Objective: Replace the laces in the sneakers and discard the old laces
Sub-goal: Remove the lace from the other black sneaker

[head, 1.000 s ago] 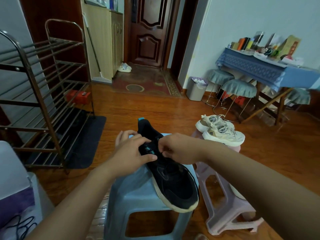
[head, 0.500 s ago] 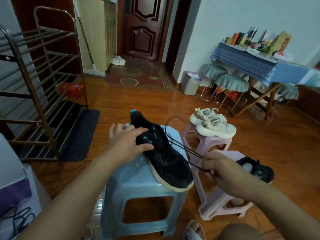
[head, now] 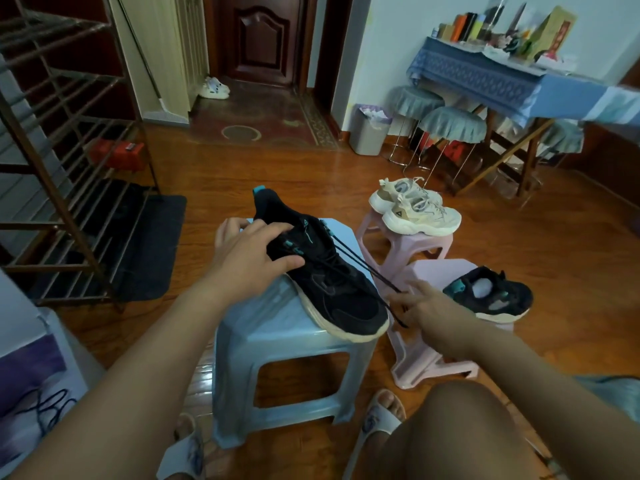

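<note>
Head view: the left hand (head: 247, 258) is pressing down on a black sneaker (head: 322, 271) with teal accents, its fingers spread apart over the collar and tongue and its thumb lying along the near side of the upper. The sneaker is sitting on a light blue plastic stool (head: 277, 341), heel pointing away, toe overhanging the stool's near right corner. Two strands of black lace (head: 363, 266) are running taut from the eyelets just past the left fingertips, down across the shoe's side, to the right hand (head: 429, 311). The right hand is pinching the lace ends between thumb and curled fingers, while its index finger is sticking out straight, pointing toward the left hand. Just beyond the right-hand knuckles, a second black sneaker (head: 491, 296) is lying on a pink stool (head: 433, 344). Farther out past that hand, a pair of cream sneakers (head: 415, 213) is resting on another pink stool (head: 405, 244). Well behind them, a lined grey bin (head: 369, 133) is standing by the wall. Off beyond the left wrist, a metal shoe rack (head: 59, 161) is standing on a dark mat (head: 145, 251).
</note>
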Demonstrator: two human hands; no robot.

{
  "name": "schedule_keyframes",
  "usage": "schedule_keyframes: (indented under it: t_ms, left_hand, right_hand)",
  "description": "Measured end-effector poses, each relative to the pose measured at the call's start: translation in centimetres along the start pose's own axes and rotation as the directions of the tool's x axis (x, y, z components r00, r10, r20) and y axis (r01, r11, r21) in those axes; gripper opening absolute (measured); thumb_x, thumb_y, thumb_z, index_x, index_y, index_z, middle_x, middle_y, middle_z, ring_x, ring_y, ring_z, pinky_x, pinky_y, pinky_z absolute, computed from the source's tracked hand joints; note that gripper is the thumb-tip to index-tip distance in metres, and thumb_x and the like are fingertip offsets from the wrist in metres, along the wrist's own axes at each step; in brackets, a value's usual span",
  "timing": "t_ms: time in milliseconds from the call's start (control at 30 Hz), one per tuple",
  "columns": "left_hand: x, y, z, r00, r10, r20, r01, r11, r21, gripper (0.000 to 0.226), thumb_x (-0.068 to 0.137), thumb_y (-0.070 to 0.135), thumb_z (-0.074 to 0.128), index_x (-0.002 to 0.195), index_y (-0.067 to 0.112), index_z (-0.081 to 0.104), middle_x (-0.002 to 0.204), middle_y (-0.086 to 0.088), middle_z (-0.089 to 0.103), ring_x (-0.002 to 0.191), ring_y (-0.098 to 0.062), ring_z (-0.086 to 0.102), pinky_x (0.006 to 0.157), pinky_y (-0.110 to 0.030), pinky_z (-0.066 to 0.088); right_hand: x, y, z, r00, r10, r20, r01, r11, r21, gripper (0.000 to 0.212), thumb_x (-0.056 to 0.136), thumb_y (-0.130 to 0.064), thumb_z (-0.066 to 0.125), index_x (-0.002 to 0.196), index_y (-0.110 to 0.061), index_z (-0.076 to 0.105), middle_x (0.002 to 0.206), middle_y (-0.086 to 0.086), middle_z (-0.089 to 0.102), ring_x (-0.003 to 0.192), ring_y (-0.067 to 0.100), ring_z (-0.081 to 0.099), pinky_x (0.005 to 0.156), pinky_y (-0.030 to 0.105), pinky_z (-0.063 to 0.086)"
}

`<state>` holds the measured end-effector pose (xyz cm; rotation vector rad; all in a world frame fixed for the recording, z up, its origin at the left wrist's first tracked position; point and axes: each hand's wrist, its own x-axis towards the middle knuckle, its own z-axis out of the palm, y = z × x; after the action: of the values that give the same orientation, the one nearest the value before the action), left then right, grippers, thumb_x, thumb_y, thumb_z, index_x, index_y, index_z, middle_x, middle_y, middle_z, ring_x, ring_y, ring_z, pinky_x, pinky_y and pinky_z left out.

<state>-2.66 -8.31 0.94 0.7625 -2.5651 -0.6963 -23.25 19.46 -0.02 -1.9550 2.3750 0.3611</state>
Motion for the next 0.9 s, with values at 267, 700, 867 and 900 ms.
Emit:
schedule_keyframes:
  t_ms: [267,700,867,900]
  left_hand:
    - [-1.3,0.0,-0.6,0.996,-0.079,-0.040,0.076,0.994,-0.076,0.048,0.085,0.057,0.072,0.123,0.038,0.049,0.115,0.012,0.044,0.130,-0.023,0.032,0.110,-0.044,0.028]
    - [-2.1,0.3,-0.9,0.996,-0.061,-0.069,0.043,0.972,-0.232,0.044,0.092,0.042,0.069,0.130,0.049,0.049,0.135,0.011,0.039,0.136,-0.016,0.026,0.117,-0.048,0.026]
    - [-2.4,1.6,0.1,0.965,0.234,-0.115,-0.209,0.958,0.198,0.049,0.091,0.030,0.072,0.136,0.043,0.060,0.152,-0.006,0.036,0.144,-0.034,0.025,0.117,-0.058,0.024]
    - [-2.2,1.5,0.4,0.961,0.259,-0.097,-0.235,0.950,0.207,0.045,0.090,0.025,0.073,0.131,0.042,0.064,0.152,-0.007,0.039,0.143,-0.036,0.027,0.116,-0.059,0.027]
  right_hand:
    - [-0.9,1.8,0.3,0.982,0.188,0.023,-0.187,0.982,-0.031,0.029,0.091,-0.011,0.056,0.114,-0.021,0.071,0.128,0.001,0.057,0.107,0.017,0.044,0.089,0.024,0.039]
    - [3.9,-2.0,-4.9,0.902,0.376,-0.213,-0.174,0.768,0.617,0.046,0.087,0.009,0.048,0.107,-0.021,0.076,0.107,-0.011,0.068,0.086,0.002,0.064,0.072,0.011,0.046]
    - [10.8,-6.1,-7.9,0.892,0.320,-0.319,0.046,0.637,0.769,0.034,0.095,-0.009,0.061,0.123,-0.027,0.066,0.120,-0.008,0.063,0.107,0.002,0.060,0.094,0.020,0.049]
    - [11.4,-6.5,-7.3,0.890,0.332,-0.312,0.049,0.611,0.790,0.034,0.095,-0.009,0.063,0.125,-0.025,0.065,0.119,-0.006,0.063,0.107,0.005,0.061,0.094,0.020,0.049]
